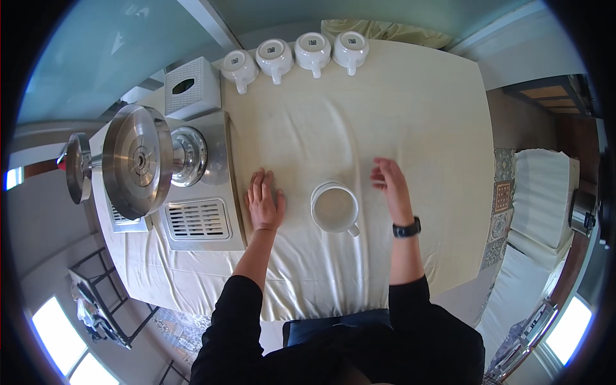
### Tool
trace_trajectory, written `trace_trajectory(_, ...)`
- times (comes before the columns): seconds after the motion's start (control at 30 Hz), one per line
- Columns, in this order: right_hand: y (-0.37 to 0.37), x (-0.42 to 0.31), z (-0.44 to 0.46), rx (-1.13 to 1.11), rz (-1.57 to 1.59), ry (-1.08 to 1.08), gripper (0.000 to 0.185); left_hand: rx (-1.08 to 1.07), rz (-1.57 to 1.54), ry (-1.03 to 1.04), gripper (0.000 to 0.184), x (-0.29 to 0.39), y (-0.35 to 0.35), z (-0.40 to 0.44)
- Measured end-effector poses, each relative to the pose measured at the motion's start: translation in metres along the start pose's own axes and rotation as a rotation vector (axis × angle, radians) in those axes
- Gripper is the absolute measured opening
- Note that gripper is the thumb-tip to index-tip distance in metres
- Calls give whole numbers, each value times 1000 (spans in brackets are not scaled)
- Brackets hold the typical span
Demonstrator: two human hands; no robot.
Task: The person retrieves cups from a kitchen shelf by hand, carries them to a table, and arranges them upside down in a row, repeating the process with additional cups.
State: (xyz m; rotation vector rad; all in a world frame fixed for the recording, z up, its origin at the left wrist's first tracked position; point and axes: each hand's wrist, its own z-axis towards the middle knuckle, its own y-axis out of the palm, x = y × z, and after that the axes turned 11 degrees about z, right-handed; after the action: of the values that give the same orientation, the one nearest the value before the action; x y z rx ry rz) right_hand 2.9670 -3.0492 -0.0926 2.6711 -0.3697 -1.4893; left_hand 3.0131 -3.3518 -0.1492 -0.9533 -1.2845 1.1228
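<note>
A white mug (335, 210) stands on the cream cloth between my hands, its handle pointing toward me. A second pale curve shows along its far rim; I cannot tell whether another cup is stacked with it. My left hand (262, 204) lies flat on the cloth to the left of the mug, fingers stretched out and holding nothing. To the mug's right, apart from it, is my right hand (393, 183), its fingers loosely bent and nothing visible in them. A dark watch (407, 228) is on the right wrist.
Several upside-down white mugs (312, 51) line the table's far edge. At the left stands a steel machine (218, 154) with a round metal tray (138, 160) and a slotted drip grate (197, 219). Behind it sits a white tissue box (192, 90). A wrinkled cloth (423, 128) covers the table.
</note>
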Motion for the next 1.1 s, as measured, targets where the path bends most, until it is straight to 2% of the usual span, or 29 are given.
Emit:
trace_trajectory(0.03,2,4,-19,-12,-6,13,36,-8,4,1,52,0,-1,0)
trace_trajectory(0.13,16,2,-55,-78,-74,-190,41,1,6,-1,51,0,1,0)
trace_trajectory(0.2,39,-21,-69,-136,-342,-330,57,12,12,-1,51,-1,3,-1)
trace_trajectory(0.27,58,-36,-70,-267,-650,-673,71,17,15,-1,51,0,4,-1)
trace_trajectory(0.37,78,-36,-77,-314,-786,-560,75,14,19,-5,52,1,2,0)
trace_trajectory(0.47,79,-34,-77,-322,-856,-545,78,22,31,5,51,2,-1,0)
trace_trajectory(0.57,79,-31,-78,-297,-943,-577,84,13,30,-4,51,3,-2,0)
trace_trajectory(0.67,78,-24,-72,-276,-851,-653,79,22,22,-8,51,4,-3,0)
trace_trajectory(0.77,62,-28,-54,-288,-393,-670,77,30,31,4,50,3,-2,0)
trace_trajectory(0.8,55,-27,-49,-275,-112,-357,70,36,25,4,51,2,-1,-1)
trace_trajectory(0.87,43,-37,-31,-213,500,-123,59,51,8,6,51,1,2,0)
trace_trajectory(0.97,8,-26,18,-301,876,66,50,55,15,11,51,2,2,0)
trace_trajectory(1.07,2,-17,52,-460,1063,100,46,78,16,31,50,1,3,0)
trace_trajectory(1.1,-1,-13,63,-414,1072,108,41,78,14,34,50,0,4,1)
